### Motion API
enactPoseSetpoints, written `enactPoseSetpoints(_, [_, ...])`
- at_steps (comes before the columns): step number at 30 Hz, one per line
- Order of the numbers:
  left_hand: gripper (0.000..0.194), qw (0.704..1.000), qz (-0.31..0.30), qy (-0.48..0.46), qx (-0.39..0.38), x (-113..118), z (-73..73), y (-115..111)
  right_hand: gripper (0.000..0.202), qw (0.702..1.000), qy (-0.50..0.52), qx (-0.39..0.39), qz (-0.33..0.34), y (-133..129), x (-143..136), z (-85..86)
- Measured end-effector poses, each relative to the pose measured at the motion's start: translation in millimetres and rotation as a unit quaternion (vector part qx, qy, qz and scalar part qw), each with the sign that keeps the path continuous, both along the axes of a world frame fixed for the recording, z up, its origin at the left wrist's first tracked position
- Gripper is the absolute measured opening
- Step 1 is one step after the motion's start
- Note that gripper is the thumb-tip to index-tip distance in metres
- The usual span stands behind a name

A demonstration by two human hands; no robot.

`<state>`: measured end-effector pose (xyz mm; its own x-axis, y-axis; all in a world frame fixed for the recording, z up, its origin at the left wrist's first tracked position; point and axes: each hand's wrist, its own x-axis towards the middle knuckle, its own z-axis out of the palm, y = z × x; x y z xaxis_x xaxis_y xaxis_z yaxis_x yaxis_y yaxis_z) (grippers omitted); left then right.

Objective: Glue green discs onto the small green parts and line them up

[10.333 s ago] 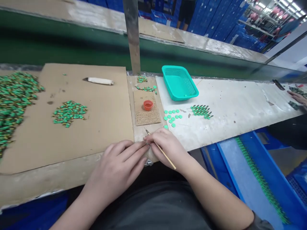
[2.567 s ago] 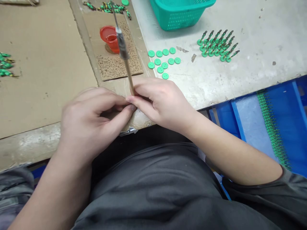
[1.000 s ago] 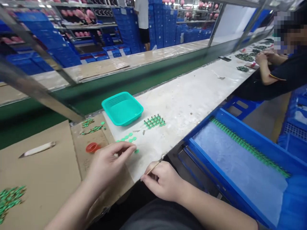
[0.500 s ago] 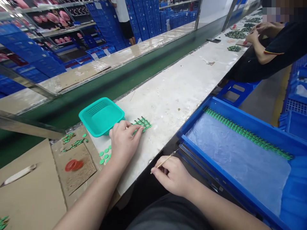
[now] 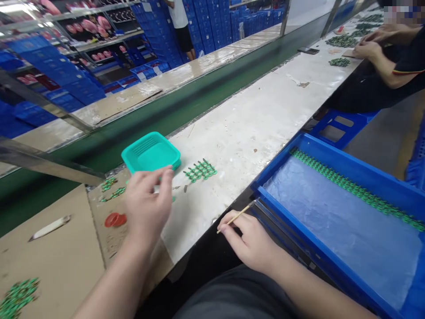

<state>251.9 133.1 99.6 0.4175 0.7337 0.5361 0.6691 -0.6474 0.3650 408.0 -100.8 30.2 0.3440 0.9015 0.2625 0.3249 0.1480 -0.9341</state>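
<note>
My left hand (image 5: 146, 206), blurred by motion, is over the table just in front of the turquoise plastic basket (image 5: 151, 153). Its thumb and forefinger are apart, with nothing visible between them. To its right, small green pieces (image 5: 200, 171) with dark upright tips stand in short rows on the white tabletop. A green disc (image 5: 173, 199) shows beside the hand, which hides the area where other discs lay. My right hand (image 5: 249, 237) is closed around a thin wooden stick (image 5: 235, 218), near the table's front edge.
On the right, a blue crate (image 5: 335, 212) holds a sheet and a band of green pieces (image 5: 352, 186). Left lie cardboard (image 5: 63, 252), a red dish (image 5: 115, 219), a whitish pointed tool (image 5: 49, 227) and green piles (image 5: 20, 297). A co-worker (image 5: 392, 66) sits far right.
My left hand has drawn back from the rows of green pieces, leftward and toward me, and its fingers have parted. My right hand still holds the stick. The whole view has shifted slightly.
</note>
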Motion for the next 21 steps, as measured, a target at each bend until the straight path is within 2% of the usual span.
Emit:
enactPoseSetpoints(2, [0.048, 0.999, 0.038, 0.013, -0.03, -28.3, 20.4, 4.9, 0.024, 0.999, -0.007, -0.034, 0.037, -4.2, 4.3, 9.0])
enactPoseSetpoints(4, [0.041, 0.993, 0.035, 0.069, -0.089, -50.6, 29.4, 8.6, 0.032, 0.994, -0.019, -0.082, 0.075, -7.2, 8.6, 18.8])
enactPoseSetpoints(6, [0.032, 0.98, 0.01, 0.135, -0.147, -62.0, 24.7, 9.7, 0.039, 0.987, -0.029, -0.128, 0.097, -9.7, 11.4, 28.7])
enactPoseSetpoints(8, [0.029, 0.969, -0.005, 0.178, -0.174, -62.5, 10.9, 8.1, 0.044, 0.983, -0.037, -0.144, 0.107, -12.9, 12.0, 37.6])
enactPoseSetpoints(11, [0.029, 0.959, -0.006, 0.213, -0.186, -52.3, -10.1, 4.1, 0.047, 0.984, -0.045, -0.124, 0.117, -21.8, 10.0, 47.2])
enactPoseSetpoints(13, [0.024, 0.954, -0.008, 0.227, -0.195, -44.9, -17.1, 3.1, 0.047, 0.987, -0.044, -0.106, 0.114, -30.1, 8.2, 51.3])
enactPoseSetpoints(15, [0.023, 0.95, -0.016, 0.233, -0.206, -40.0, -17.9, 4.4, 0.043, 0.989, -0.041, -0.093, 0.107, -37.8, 6.3, 54.1])
enactPoseSetpoints(17, [0.031, 0.947, -0.029, 0.228, -0.225, -40.4, -13.7, 6.2, 0.042, 0.99, -0.041, -0.091, 0.104, -42.8, 3.8, 55.8])
enactPoseSetpoints(19, [0.034, 0.944, -0.04, 0.209, -0.253, -50.1, -6.2, 5.2, 0.053, 0.988, -0.033, -0.101, 0.113, -44.7, 0.0, 56.1])
enactPoseSetpoints(21, [0.036, 0.944, -0.038, 0.175, -0.278, -72.0, 2.0, -1.9, 0.071, 0.986, -0.021, -0.109, 0.127, -44.2, -4.9, 55.3])
